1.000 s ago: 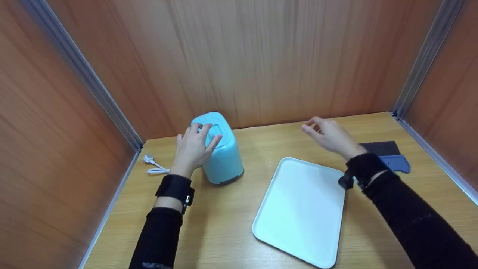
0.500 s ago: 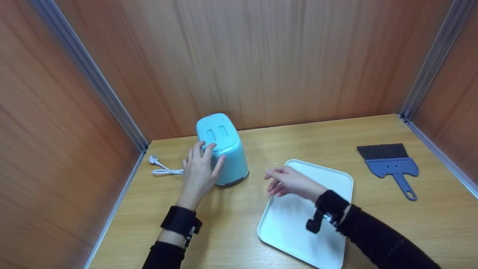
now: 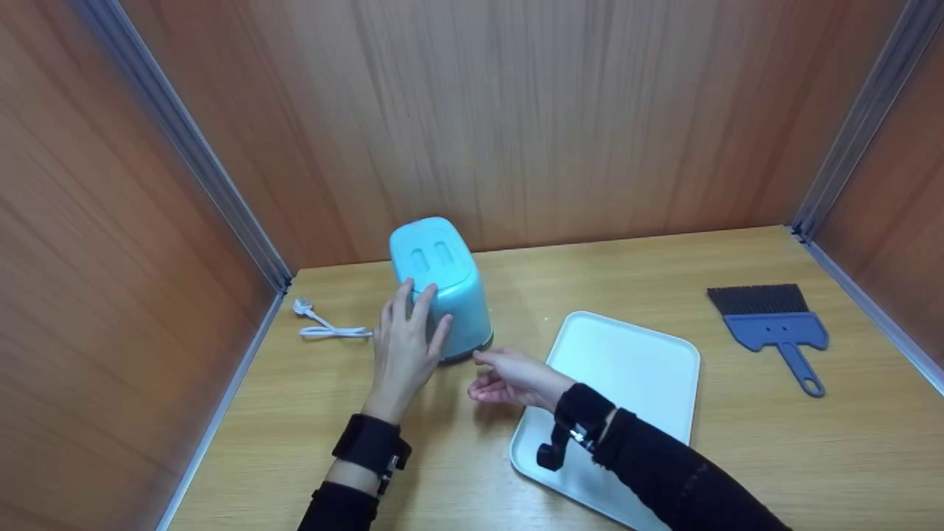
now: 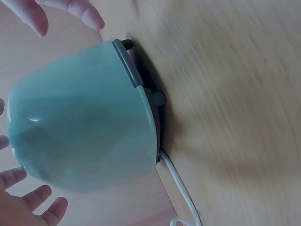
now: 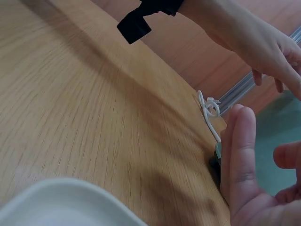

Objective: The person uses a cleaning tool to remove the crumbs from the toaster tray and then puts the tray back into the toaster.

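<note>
A light-blue toaster (image 3: 457, 317) with a lid that has two oval recesses stands upright near the back wall. My left hand (image 3: 402, 350) is spread at its near side, fingertips by the lid's front edge; whether they touch is hard to tell. In the left wrist view the toaster (image 4: 84, 117) shows a dark base, with fingertips around its upper end. My right hand (image 3: 512, 380) hovers between toaster and tray, fingers loosely bent and holding nothing. The right wrist view shows this right hand (image 5: 249, 183) close to the toaster's body (image 5: 275, 136).
A white tray (image 3: 627, 361) lies right of the toaster, partly under my right forearm. Farther right lies a blue hand brush (image 3: 771, 328) with dark bristles. The toaster's white cord and plug (image 3: 324, 327) lie to the left. Wood-grained walls close off the back and sides.
My right hand has swung left from beside the brush, across the tray, to near the toaster's base. My left hand has slid from above the lid to the toaster's near side.
</note>
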Demonstrator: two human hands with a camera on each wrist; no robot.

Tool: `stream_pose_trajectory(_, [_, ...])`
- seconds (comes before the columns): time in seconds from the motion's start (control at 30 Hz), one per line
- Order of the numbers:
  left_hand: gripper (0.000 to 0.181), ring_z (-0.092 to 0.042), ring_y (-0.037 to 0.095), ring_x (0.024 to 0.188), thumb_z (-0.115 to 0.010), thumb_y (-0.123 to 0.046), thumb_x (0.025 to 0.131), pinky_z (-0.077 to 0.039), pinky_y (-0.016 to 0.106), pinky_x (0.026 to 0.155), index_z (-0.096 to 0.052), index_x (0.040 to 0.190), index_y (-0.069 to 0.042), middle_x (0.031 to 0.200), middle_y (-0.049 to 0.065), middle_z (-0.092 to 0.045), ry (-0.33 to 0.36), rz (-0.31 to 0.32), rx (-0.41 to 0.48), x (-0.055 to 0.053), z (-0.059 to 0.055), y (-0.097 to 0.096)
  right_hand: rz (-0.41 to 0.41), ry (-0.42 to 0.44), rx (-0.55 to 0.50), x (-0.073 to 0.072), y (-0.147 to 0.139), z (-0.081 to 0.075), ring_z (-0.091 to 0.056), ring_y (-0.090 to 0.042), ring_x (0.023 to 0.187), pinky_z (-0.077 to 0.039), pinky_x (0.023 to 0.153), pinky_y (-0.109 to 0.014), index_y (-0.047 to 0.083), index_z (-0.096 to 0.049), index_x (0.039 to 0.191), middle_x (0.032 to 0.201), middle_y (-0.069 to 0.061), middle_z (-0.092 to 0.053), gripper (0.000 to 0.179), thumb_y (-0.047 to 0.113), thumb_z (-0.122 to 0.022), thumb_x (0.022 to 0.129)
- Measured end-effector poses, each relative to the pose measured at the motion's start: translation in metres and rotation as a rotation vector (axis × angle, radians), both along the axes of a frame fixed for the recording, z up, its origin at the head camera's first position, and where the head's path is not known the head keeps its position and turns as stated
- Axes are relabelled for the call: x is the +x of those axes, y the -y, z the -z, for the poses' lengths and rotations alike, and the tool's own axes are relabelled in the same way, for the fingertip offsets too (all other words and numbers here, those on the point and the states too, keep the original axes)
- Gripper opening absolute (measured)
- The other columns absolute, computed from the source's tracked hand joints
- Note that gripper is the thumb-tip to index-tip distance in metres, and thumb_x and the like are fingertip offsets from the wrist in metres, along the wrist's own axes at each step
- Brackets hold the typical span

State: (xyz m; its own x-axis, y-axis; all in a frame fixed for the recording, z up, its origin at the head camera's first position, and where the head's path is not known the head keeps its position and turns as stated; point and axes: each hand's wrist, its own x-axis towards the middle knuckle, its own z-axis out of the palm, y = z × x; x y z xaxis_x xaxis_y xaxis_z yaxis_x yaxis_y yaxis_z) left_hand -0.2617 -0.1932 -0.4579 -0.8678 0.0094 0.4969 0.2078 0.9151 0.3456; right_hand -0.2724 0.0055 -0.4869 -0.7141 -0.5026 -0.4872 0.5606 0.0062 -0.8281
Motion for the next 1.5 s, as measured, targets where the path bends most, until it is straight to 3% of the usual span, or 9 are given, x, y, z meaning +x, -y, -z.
stream_pose_trajectory(0.17, [0.057, -0.047, 0.052, 0.146, -0.064, -0.046, 0.107, -0.048, 0.072, 0.111, -0.049, 0.160, -0.027, 0.170, 0.017, -0.037, 0.008, -0.009, 0.000, -0.001, 0.006, 0.001, 0.062, 0.051, -0.030, 0.000, 0.018, 0.007, -0.074, -0.017, 0.077, -0.065, 0.074, -0.022, -0.002, -0.040, 0.149, 0.096, -0.013, -0.068, 0.046, 0.029, -0.049, 0.116])
stream_pose_trajectory(0.4, [0.056, -0.053, 0.050, 0.142, -0.068, -0.040, 0.107, -0.049, 0.069, 0.113, -0.051, 0.157, -0.022, 0.168, 0.021, -0.038, -0.040, 0.008, 0.035, -0.002, 0.011, -0.002, 0.172, 0.094, -0.163, -0.002, 0.031, 0.025, -0.075, -0.015, 0.070, -0.065, 0.069, -0.023, -0.006, -0.033, 0.155, 0.085, -0.010, -0.071, 0.064, 0.044, -0.042, 0.116])
stream_pose_trajectory(0.6, [0.051, -0.056, 0.049, 0.139, -0.067, -0.034, 0.108, -0.057, 0.064, 0.105, -0.053, 0.155, -0.021, 0.165, 0.021, -0.040, -0.090, -0.006, 0.026, -0.002, 0.016, -0.002, 0.237, 0.097, -0.262, -0.004, 0.045, 0.037, -0.072, -0.012, 0.065, -0.062, 0.064, -0.021, -0.003, -0.033, 0.153, 0.077, -0.007, -0.072, 0.059, 0.044, -0.040, 0.117])
stream_pose_trajectory(0.83, [0.047, -0.058, 0.048, 0.135, -0.067, -0.032, 0.108, -0.060, 0.062, 0.099, -0.055, 0.152, -0.021, 0.163, 0.021, -0.043, -0.108, -0.012, 0.026, -0.003, 0.017, -0.004, 0.321, 0.087, -0.321, -0.005, 0.060, 0.045, -0.067, -0.010, 0.065, -0.060, 0.065, -0.018, 0.005, -0.021, 0.161, 0.079, -0.004, -0.067, 0.058, 0.039, -0.041, 0.117])
stream_pose_trajectory(1.07, [0.045, -0.059, 0.048, 0.134, -0.065, -0.030, 0.109, -0.059, 0.061, 0.102, -0.056, 0.152, -0.019, 0.162, 0.022, -0.044, -0.115, -0.010, 0.010, -0.007, 0.015, -0.007, 0.435, 0.015, -0.390, -0.007, 0.071, 0.050, -0.062, -0.006, 0.061, -0.056, 0.059, -0.016, -0.002, -0.034, 0.140, 0.075, -0.001, -0.063, 0.040, 0.030, -0.042, 0.118])
stream_pose_trajectory(1.27, [0.045, -0.058, 0.049, 0.136, -0.064, -0.030, 0.110, -0.060, 0.061, 0.101, -0.055, 0.153, -0.020, 0.162, 0.022, -0.043, -0.115, -0.006, -0.004, -0.007, 0.012, -0.007, 0.434, -0.023, -0.350, -0.005, 0.070, 0.049, -0.060, -0.006, 0.058, -0.055, 0.057, -0.016, 0.002, -0.038, 0.127, 0.072, -0.001, -0.063, 0.032, 0.032, -0.044, 0.117])
stream_pose_trajectory(1.5, [0.045, -0.058, 0.050, 0.135, -0.063, -0.030, 0.110, -0.060, 0.061, 0.101, -0.054, 0.153, -0.019, 0.163, 0.024, -0.042, -0.117, -0.004, -0.014, -0.006, 0.014, -0.008, 0.412, -0.030, -0.302, -0.004, 0.068, 0.050, -0.061, -0.007, 0.056, -0.057, 0.057, -0.017, 0.001, -0.038, 0.127, 0.073, -0.002, -0.064, 0.034, 0.033, -0.044, 0.117])
